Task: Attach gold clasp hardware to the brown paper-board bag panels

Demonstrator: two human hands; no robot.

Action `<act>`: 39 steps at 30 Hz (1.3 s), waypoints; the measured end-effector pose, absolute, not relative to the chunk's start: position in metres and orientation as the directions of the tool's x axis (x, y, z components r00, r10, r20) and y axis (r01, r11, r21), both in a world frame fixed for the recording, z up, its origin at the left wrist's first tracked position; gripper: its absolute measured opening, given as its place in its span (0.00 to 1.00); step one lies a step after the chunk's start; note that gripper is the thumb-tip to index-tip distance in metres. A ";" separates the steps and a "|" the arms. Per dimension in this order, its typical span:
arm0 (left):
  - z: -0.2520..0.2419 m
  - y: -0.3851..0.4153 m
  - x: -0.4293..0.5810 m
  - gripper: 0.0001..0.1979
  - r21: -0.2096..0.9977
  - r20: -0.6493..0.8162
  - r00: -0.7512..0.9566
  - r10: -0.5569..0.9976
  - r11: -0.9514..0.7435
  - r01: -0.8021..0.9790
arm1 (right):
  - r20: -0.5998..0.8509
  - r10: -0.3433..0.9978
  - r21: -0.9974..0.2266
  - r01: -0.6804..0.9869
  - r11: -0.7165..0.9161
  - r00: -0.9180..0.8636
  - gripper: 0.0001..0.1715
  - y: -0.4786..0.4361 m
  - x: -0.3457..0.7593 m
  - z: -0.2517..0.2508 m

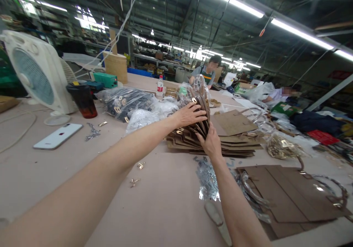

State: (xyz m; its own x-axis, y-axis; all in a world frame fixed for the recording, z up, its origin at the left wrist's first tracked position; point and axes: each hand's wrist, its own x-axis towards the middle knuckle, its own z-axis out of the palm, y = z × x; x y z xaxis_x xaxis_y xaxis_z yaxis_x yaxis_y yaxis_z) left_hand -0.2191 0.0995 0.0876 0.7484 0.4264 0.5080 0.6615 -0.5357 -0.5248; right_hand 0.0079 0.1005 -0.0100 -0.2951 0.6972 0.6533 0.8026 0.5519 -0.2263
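Legible text: none at this distance.

- Plastic water bottle [160, 85], far centre of the table: red wrap label with pale print, too small to read.
- White smartphone [57, 136], near left, lying back up: one small dark logo mark at the middle of the back, shape not resolved.
- Red sign [343, 74], far right, on the wall: dark marks, blurred.
- Red flat sheet [322, 136], right, on the cluttered table: faint lettering, illegible.
- Green box [105, 79], far left: small pale patch on the front, unreadable.
- Stack of brown panels [237, 129], centre: plain brown faces.
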 end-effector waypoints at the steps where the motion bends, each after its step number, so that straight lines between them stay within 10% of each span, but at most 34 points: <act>1: 0.089 0.099 -0.219 0.26 -0.518 0.507 0.748 0.427 -0.543 0.661 | 0.647 0.706 -0.221 0.814 0.537 -0.290 0.53 0.101 0.008 -0.010; 11: 0.099 0.094 -0.241 0.43 -0.425 0.318 0.825 0.468 -0.707 0.565 | 0.627 0.720 -0.191 0.837 0.514 -0.299 0.51 0.098 0.002 -0.015; 17: 0.090 0.096 -0.237 0.37 -0.440 0.380 0.794 0.474 -0.663 0.606 | 0.600 0.709 -0.183 0.800 0.572 -0.370 0.77 0.095 0.009 -0.015; 23: 0.085 0.086 -0.239 0.32 -0.444 0.403 0.769 0.496 -0.629 0.638 | 0.615 0.718 -0.196 0.818 0.540 -0.326 0.60 0.099 0.011 -0.019; 32: 0.081 0.078 -0.230 0.53 -0.436 0.378 0.755 0.536 -0.617 0.656 | 0.556 0.751 -0.159 0.841 0.517 -0.357 0.53 0.095 0.009 -0.017; 39: 0.076 0.083 -0.229 0.49 -0.459 0.404 0.736 0.544 -0.576 0.677 | 0.543 0.763 -0.176 0.841 0.512 -0.350 0.79 0.087 0.005 -0.016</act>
State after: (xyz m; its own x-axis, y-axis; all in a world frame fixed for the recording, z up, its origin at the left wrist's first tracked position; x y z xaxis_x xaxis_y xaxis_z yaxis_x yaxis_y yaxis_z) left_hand -0.2294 0.0835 0.0763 0.7359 0.5437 0.4035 0.6769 -0.5756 -0.4588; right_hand 0.0049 0.0865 -0.0162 -0.3505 0.7628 0.5435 0.8409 0.5118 -0.1761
